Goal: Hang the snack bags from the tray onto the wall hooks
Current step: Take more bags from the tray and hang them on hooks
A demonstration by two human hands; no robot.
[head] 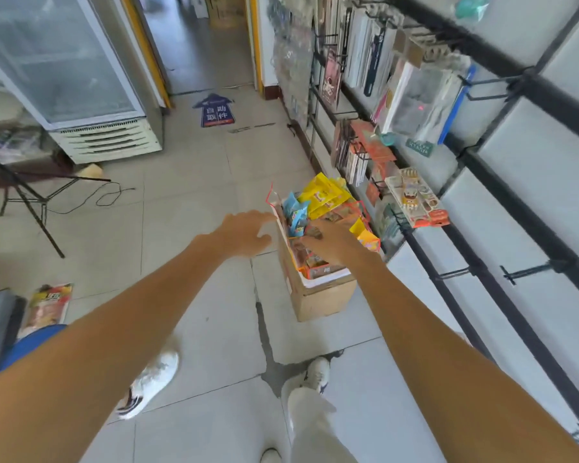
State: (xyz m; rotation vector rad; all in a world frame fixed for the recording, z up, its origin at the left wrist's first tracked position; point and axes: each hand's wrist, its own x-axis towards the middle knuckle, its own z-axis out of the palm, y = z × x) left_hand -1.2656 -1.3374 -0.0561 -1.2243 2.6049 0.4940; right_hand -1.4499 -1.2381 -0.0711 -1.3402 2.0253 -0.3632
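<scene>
A white tray [325, 279] full of snack bags sits on a cardboard box [321, 299] on the floor by the wall rack. Yellow bags [325, 193], blue bags [296, 212] and brown bags [310, 260] lie piled in it. My right hand [335, 243] reaches into the tray and lies on the brown bags; whether its fingers grip one is hidden. My left hand [244, 233] hovers at the tray's left edge with fingers spread, holding nothing. Bare black hooks [528, 271] stick out of the wall grid at the right.
The wall rack [502, 195] carries hung packets [418, 202] and books higher up. A glass-door fridge [81, 78] stands at the back left, a black tripod [30, 198] with a cable on the left floor. A loose packet [49, 307] lies at the lower left.
</scene>
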